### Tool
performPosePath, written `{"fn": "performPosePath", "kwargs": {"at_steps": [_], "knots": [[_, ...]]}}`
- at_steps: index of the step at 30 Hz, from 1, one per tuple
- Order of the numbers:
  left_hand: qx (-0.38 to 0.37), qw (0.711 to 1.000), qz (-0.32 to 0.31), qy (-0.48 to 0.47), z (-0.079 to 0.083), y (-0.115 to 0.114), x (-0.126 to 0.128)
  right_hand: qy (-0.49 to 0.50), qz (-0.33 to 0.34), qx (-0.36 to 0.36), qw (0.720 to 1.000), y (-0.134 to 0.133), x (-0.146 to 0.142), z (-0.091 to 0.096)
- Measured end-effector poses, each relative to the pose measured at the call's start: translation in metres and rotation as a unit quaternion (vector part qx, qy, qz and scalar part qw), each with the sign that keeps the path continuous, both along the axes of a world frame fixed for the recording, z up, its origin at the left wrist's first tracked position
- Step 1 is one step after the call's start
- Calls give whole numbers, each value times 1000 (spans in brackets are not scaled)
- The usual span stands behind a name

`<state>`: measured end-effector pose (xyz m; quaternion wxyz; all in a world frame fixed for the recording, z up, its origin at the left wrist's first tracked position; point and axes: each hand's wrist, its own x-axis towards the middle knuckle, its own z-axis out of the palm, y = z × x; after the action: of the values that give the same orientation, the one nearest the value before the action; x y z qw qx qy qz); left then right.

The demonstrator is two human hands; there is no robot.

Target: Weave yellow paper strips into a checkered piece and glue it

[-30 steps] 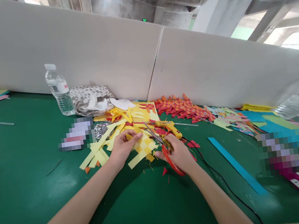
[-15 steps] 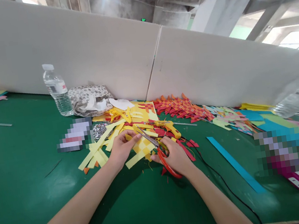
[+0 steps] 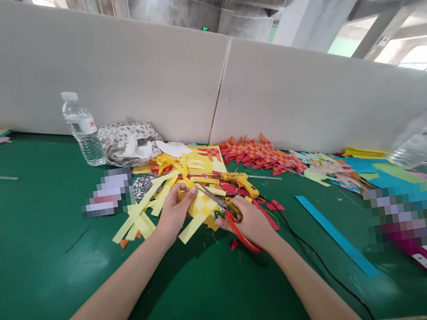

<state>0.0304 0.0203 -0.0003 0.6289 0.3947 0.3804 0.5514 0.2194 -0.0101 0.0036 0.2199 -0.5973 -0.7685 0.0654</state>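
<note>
My left hand [image 3: 173,211] pinches a woven piece of yellow paper strips [image 3: 198,209] and holds it just above the green table [image 3: 45,270]. My right hand [image 3: 251,222] grips red-handled scissors [image 3: 231,218], whose blades point up-left over the woven piece. Loose yellow strips [image 3: 141,213] lie to the left of my left hand. Red paper scraps [image 3: 272,207] are scattered to the right of my right hand.
A water bottle [image 3: 82,128] and a patterned cloth [image 3: 128,142] stand by the white partition [image 3: 184,73]. Finished red-orange woven pieces [image 3: 263,153] and pastel ones [image 3: 331,169] lie at the right. A blue strip [image 3: 337,235], a black cable [image 3: 326,271] and a yellow glue gun [image 3: 243,181] lie nearby.
My right hand brought the scissors leftward to the woven piece. My left hand lifted and turned the yellow piece slightly.
</note>
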Motion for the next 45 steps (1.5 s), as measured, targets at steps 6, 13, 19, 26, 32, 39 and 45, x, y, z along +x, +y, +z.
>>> {"fn": "performPosePath", "kwargs": {"at_steps": [6, 13, 19, 26, 32, 39, 45], "knots": [[-35, 999, -23, -6, -1, 0, 0, -16, -46, 11, 999, -2, -2, 1], [28, 994, 19, 104, -1, 2, -3, 2, -73, 66, 995, 2, 3, 1], [35, 994, 4, 105, 0, 2, -3, -3, -65, 78, 995, -2, -1, 3], [59, 992, 9, 115, -7, 2, 0, -30, -74, 53, 995, -6, -8, 0], [76, 991, 6, 106, -11, 2, 3, -39, -61, 43, 996, -6, -9, -1], [77, 992, 13, 101, -9, 1, 2, -28, -41, 22, 999, -7, -9, 0], [68, 995, -6, 78, -11, 3, 2, -3, -14, 12, 1000, -6, -8, 0]]}}
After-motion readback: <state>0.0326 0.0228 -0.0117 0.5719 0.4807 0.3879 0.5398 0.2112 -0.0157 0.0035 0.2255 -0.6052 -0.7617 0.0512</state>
